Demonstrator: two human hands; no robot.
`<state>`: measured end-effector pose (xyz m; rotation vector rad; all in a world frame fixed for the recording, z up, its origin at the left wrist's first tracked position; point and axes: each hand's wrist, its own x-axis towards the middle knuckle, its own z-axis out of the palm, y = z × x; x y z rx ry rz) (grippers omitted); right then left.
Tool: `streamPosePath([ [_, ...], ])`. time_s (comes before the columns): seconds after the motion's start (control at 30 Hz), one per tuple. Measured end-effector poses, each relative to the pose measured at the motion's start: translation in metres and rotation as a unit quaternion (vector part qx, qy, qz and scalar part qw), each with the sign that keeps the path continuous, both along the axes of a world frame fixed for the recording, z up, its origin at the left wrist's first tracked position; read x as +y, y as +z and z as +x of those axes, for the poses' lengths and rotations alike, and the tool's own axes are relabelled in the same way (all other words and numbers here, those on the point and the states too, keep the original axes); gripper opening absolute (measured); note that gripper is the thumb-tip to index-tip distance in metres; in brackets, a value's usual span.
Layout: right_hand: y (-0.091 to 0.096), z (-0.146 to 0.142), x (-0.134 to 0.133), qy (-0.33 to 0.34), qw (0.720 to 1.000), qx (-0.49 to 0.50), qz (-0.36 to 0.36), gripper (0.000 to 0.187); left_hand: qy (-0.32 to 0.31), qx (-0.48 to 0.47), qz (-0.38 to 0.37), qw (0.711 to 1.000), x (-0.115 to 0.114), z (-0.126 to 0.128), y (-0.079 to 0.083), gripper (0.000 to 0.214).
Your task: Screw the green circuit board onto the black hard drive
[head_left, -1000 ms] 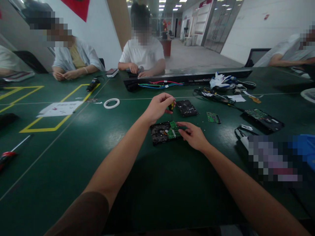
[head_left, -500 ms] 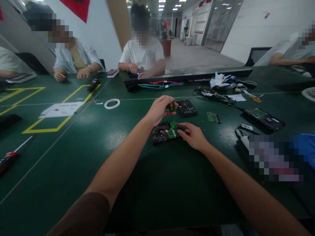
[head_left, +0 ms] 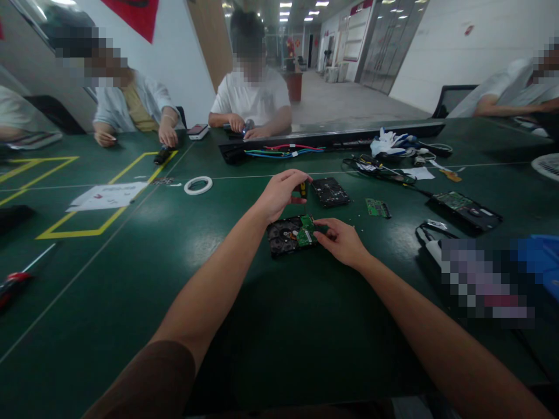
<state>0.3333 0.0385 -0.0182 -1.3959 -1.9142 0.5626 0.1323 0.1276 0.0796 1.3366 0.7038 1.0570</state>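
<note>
A black hard drive (head_left: 286,235) with a green circuit board (head_left: 306,230) on top lies on the green table (head_left: 131,279) in front of me. My left hand (head_left: 279,195) is closed on a small screwdriver with a yellow and black handle (head_left: 303,189), held upright with its tip on the board. At the drive's right edge, my right hand (head_left: 343,241) pinches the board and drive with closed fingers.
Another black drive (head_left: 331,192), a loose green board (head_left: 378,208) and a third drive (head_left: 463,210) lie beyond. A white tape ring (head_left: 198,185), paper sheet (head_left: 107,195), red-handled screwdriver (head_left: 17,279), coloured cables (head_left: 283,151) and gloves (head_left: 391,142) are around. Other people sit across the table.
My hands have barely moved on the drive. The person at the far left has reached a hand to a black object on the table.
</note>
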Motion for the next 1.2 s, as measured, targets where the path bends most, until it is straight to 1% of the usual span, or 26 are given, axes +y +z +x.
streamPosePath([
  [0.2,0.0000,0.0020,0.0015,0.004,1.000,0.000,0.005,0.037,0.012,0.001,-0.012,1.000,-0.0020,-0.0022,0.0033,0.016],
  [0.33,-0.0008,0.0025,0.0020,0.024,1.000,0.012,0.007,0.033,-0.006,0.005,-0.031,0.999,-0.0065,-0.0013,0.0079,0.015],
  [0.47,-0.0007,0.0013,0.0014,0.009,1.000,0.024,0.002,0.040,-0.024,-0.005,-0.041,0.999,-0.0071,-0.0004,0.0080,0.013],
  [0.53,-0.0005,0.0010,0.0014,0.008,1.000,0.021,0.001,0.040,-0.034,-0.007,-0.042,0.999,-0.0056,-0.0010,0.0065,0.014],
  [0.67,-0.0011,0.0019,0.0017,0.018,1.000,0.014,0.007,0.035,-0.037,-0.009,-0.037,0.999,-0.0024,-0.0028,0.0046,0.018],
  [0.93,-0.0036,0.0034,0.0029,0.018,1.000,0.008,0.002,0.032,-0.029,0.015,-0.005,0.999,-0.0028,-0.0023,0.0058,0.022],
  [1.2,-0.0023,0.0041,0.0036,0.024,1.000,0.005,0.001,0.031,-0.038,-0.030,-0.038,0.998,-0.0025,-0.0026,0.0065,0.011],
])
